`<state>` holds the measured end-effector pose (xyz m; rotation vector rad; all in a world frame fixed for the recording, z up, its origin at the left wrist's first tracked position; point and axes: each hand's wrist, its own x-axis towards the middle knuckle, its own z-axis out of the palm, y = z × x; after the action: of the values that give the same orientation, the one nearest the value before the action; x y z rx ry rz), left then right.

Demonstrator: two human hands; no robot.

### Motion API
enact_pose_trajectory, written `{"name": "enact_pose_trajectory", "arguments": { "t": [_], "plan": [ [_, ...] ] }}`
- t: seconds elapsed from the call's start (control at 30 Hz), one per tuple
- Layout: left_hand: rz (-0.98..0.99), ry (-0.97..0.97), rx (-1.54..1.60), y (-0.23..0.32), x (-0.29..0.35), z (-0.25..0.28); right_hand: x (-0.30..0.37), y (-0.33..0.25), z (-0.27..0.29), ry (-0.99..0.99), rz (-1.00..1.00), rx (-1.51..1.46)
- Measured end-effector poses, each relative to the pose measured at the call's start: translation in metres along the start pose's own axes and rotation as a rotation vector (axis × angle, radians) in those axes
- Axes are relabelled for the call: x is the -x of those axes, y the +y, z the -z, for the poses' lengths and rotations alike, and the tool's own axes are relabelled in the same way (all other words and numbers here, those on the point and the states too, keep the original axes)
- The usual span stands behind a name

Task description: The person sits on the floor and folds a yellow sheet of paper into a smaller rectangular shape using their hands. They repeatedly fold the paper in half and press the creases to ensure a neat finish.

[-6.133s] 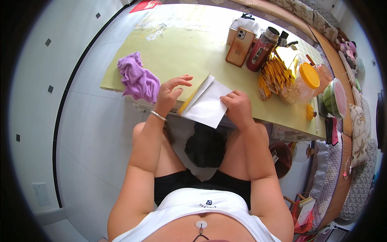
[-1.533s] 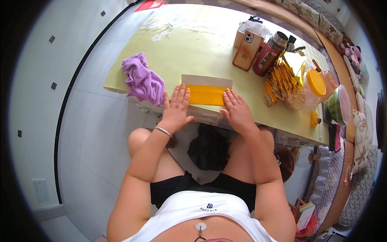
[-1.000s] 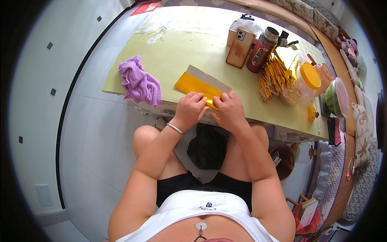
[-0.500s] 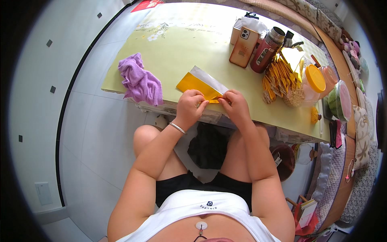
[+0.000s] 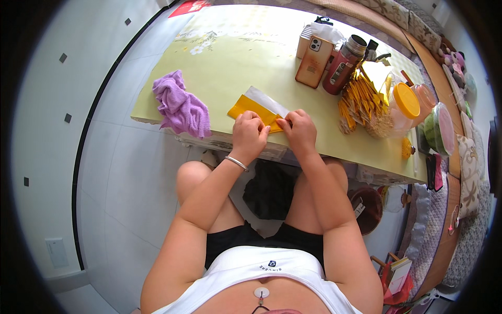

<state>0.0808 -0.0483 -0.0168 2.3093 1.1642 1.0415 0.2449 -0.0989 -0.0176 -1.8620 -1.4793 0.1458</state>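
Note:
A sheet of gold paper (image 5: 241, 106) with a pale underside showing along its far edge lies at the table's near edge, partly folded. My left hand (image 5: 249, 135) is closed on its near side, the thumb and fingers pressed together on the folded strip. Just to the right, the thumb and fingers of my right hand (image 5: 299, 132) pinch the paper's right end. My fingers cover part of the near fold. Off to the right stands a thick bundle of folded gold paper pieces (image 5: 361, 97).
A crumpled purple cloth (image 5: 182, 104) lies on the table (image 5: 230, 63) at left. A phone (image 5: 315, 61) leans upright beside a dark red flask (image 5: 344, 68). Farther right are a yellow-lidded jar (image 5: 407, 102) and a green-and-pink tub (image 5: 442, 130). A dark red bin (image 5: 368, 212) sits on the floor.
My two hands have shifted slightly on the paper; the right hand has moved a little left and nearer, its fingers more curled. The gold strip by the fingers is folded flatter.

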Motion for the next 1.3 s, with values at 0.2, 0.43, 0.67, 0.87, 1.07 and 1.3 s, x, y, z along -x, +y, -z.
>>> {"name": "enact_pose_trajectory", "arguments": {
  "t": [0.2, 0.43, 0.67, 0.87, 1.07, 1.3],
  "plan": [
    [0.031, -0.006, -0.03, 0.004, -0.002, -0.001, 0.014, -0.003, 0.004, 0.163, 0.408, 0.24],
    [-0.001, 0.016, -0.013, -0.007, 0.0, -0.007, 0.045, -0.014, 0.005, -0.276, 0.447, 0.205],
    [0.02, -0.011, 0.003, -0.002, -0.004, -0.002, 0.047, -0.012, 0.005, -0.322, 0.408, 0.354],
    [-0.033, -0.053, -0.03, -0.006, -0.004, 0.002, 0.048, -0.02, 0.003, -0.316, 0.353, 0.369],
    [-0.213, -0.064, -0.097, -0.02, -0.008, 0.035, 0.041, -0.027, 0.017, -0.408, 0.384, 0.393],
    [-0.243, -0.358, -0.219, -0.036, 0.003, 0.06, 0.033, -0.003, 0.036, -0.51, 0.48, 0.265]
  ]
}}
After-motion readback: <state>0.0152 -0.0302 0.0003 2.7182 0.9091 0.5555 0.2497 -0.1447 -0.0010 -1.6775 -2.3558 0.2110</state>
